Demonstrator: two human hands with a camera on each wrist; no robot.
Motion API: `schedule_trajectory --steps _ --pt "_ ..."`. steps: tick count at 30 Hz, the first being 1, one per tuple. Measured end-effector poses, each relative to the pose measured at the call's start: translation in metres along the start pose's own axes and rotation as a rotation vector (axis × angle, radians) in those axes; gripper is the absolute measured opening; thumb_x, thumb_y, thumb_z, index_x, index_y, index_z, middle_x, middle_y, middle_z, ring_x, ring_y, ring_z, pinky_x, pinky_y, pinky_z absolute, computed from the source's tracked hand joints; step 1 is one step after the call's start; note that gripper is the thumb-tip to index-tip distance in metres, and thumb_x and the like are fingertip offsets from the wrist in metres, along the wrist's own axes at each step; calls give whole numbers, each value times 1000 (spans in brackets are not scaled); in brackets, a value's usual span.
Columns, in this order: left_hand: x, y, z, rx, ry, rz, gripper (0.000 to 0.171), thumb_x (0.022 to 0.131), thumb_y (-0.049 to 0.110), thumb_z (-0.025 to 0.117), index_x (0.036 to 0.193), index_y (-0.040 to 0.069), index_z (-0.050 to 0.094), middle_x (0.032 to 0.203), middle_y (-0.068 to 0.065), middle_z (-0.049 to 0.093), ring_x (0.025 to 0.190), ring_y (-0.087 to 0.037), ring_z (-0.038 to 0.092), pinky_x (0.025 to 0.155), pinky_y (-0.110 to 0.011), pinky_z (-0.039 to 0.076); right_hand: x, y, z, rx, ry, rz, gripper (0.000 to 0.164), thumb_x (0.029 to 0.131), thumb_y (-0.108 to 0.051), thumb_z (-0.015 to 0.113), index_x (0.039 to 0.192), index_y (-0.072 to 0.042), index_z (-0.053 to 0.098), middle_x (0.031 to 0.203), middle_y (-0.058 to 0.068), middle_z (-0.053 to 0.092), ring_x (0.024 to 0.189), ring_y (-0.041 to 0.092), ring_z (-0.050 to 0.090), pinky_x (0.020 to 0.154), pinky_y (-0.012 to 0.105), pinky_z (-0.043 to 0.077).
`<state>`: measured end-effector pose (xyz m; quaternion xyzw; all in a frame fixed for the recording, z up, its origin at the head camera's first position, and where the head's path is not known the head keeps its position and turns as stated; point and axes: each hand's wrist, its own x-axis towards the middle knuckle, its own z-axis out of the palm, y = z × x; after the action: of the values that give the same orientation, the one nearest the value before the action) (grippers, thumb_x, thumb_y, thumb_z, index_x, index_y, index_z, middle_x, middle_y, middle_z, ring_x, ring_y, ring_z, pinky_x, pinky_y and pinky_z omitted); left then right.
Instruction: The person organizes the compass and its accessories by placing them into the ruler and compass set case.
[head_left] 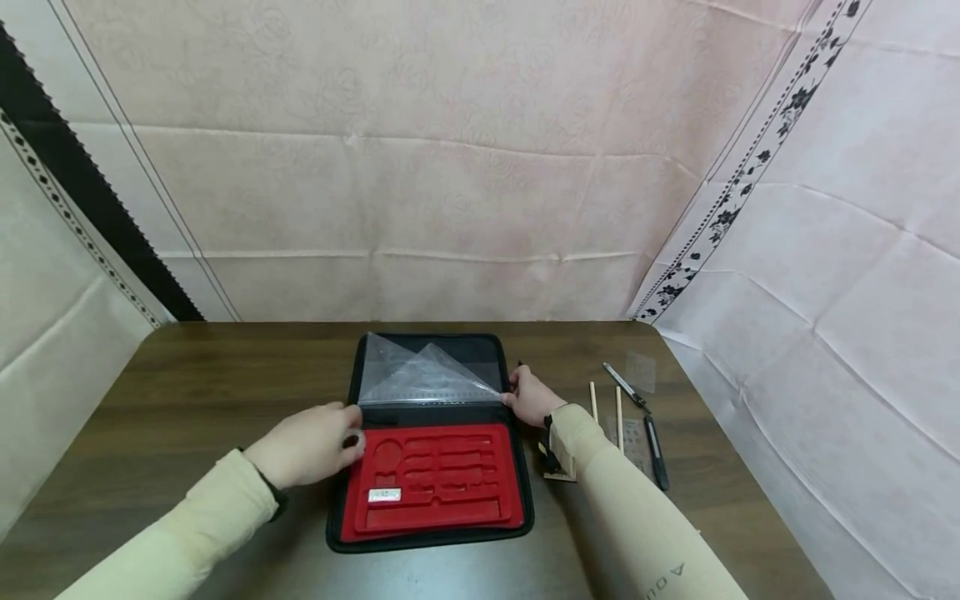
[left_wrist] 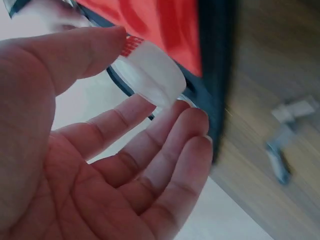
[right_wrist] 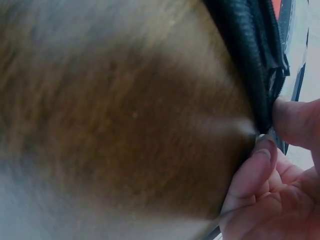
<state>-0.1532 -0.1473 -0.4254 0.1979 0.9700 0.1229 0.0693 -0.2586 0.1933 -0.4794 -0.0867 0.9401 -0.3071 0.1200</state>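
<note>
A black zip case (head_left: pixel 431 543) lies open on the table, with a red moulded tray (head_left: pixel 420 521) in its near half. Over the far half, a clear plastic flap (head_left: pixel 442 379) is folded into creased triangles. My left hand (head_left: pixel 315 442), at the case's left side, holds a roll of tape (left_wrist: pixel 155 75) between thumb and fingers; the roll is translucent white with red print. At the right side, my right hand (head_left: pixel 531 396) pinches the zip edge near the fold. The flap's corner runs to those fingertips; I cannot tell whether they grip it too.
Right of the case lie a black-handled tool (head_left: pixel 656 454), a slim silver and black tool (head_left: pixel 624 385), thin wooden sticks (head_left: pixel 619 417) and a small clear sheet (head_left: pixel 641 372). My right forearm partly covers a small wooden piece there. Pale cloth (head_left: pixel 450 208) hangs behind the table.
</note>
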Motion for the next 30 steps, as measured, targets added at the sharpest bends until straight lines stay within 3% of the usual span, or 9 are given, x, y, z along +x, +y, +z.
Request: schedule_trajectory --steps 5,9,21,30 --pt "10 24 10 -4 -21 46 25 84 26 74 100 8 65 79 -2 56 67 -14 52 63 -34 49 0 1 1 4 -1 4 31 96 -14 61 115 1 41 90 11 53 81 23 53 77 37 43" --pt "16 33 20 4 -42 61 33 80 26 79 105 9 65 86 -3 58 73 -15 55 71 -37 52 1 3 1 14 -8 9 31 96 -14 61 115 0 40 91 11 53 82 22 52 77 37 43" --pt "23 36 24 11 -40 70 39 75 26 84 105 11 65 89 -3 57 77 -15 55 73 -38 52 -1 0 -3 20 -20 16 32 97 -17 61 116 -1 40 92 11 53 81 23 53 76 37 43" --pt "26 33 27 -9 -46 38 42 74 28 85 106 12 63 89 -1 56 79 -15 56 75 -38 52 2 4 -2 20 -30 24 32 97 -18 60 117 -3 40 94 10 52 83 22 52 77 36 43"
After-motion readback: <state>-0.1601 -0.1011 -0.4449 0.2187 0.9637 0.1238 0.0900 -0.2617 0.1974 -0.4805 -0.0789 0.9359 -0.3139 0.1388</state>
